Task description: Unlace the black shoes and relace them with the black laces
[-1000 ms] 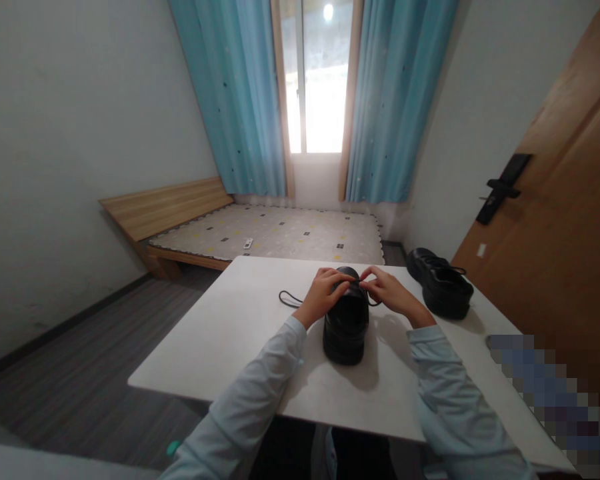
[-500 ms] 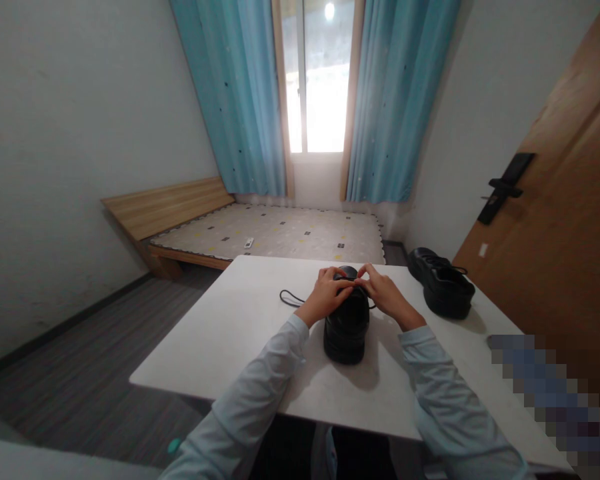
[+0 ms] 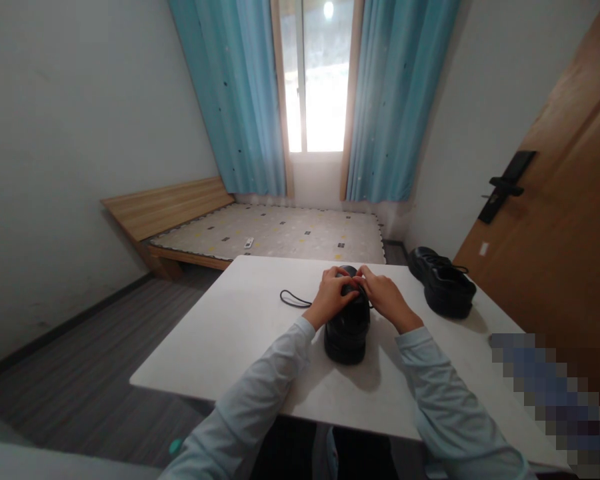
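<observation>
I have both hands over the black shoe [image 3: 346, 340], which sits upright on the white table [image 3: 205, 340] in front of me, heel toward me and toe pointing away. My left hand [image 3: 331, 293] bends over its upper from the left, fingers curled and thumb drawn in near the middle. My right hand [image 3: 381, 292] comes in from the other side, its fingers bent and the tips nearly meeting those of the left. Both are only slightly open; the spot between them is too dark and small, so I cannot tell whether I have the lace [image 3: 293, 301] pinched. A loop of it lies on the table left of the shoe, and a short bit shows under my right hand. The other shoe [image 3: 447, 290] stands near the table's right edge, well apart from my hands. Beyond the table is a bed [image 3: 280, 230] with a remote [image 3: 249, 243] on it.
</observation>
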The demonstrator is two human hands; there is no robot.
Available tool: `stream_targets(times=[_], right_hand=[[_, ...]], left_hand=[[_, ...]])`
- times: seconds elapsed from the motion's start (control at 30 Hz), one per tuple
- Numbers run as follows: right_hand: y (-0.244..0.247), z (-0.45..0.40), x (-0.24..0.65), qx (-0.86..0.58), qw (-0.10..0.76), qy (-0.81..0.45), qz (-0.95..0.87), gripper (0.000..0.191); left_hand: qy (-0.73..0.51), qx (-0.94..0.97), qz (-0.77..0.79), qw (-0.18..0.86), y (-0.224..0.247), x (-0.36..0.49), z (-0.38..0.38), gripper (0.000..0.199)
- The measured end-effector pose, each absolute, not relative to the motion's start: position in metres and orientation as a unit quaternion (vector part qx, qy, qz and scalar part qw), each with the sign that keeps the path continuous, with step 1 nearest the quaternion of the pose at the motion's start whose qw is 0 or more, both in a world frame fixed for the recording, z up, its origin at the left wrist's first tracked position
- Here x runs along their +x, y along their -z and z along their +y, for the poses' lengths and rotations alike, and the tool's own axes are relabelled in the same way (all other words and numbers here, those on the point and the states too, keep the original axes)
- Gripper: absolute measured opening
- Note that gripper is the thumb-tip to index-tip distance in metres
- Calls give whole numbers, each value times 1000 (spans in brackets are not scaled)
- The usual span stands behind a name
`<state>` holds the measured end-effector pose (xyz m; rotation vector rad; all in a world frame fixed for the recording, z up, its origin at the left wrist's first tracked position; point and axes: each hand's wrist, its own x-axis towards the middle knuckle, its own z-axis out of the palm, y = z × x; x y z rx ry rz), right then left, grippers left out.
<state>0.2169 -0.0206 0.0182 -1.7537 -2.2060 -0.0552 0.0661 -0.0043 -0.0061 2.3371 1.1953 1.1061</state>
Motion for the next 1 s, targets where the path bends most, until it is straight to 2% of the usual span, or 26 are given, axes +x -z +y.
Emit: stream_targets(times=[0.2,0.4,0.5,0.6,0.83,1.0], right_hand=[[-19,-22,219,-615,171,21,-769,28],[-23,-18,229,-522,321,-68,-787,30],[-23,-17,235,-474,347,-146,-796,35],[-21,-16,238,-452,328,-211,-802,45],[-12,-13,238,-452,299,-282,-792,44],[-8,-11,239,-410,331,-314,-790,70]], left_hand=[[-401,811,410,114,7,67,-7,8],[-447,782,423,97,5,62,-11,10],[-484,755,423,130,3,59,-11,8],[-536,710,416,190,3,56,-10,9],[-607,601,318,411,5,53,-1,14],[-599,524,232,560,-3,52,-6,27]])
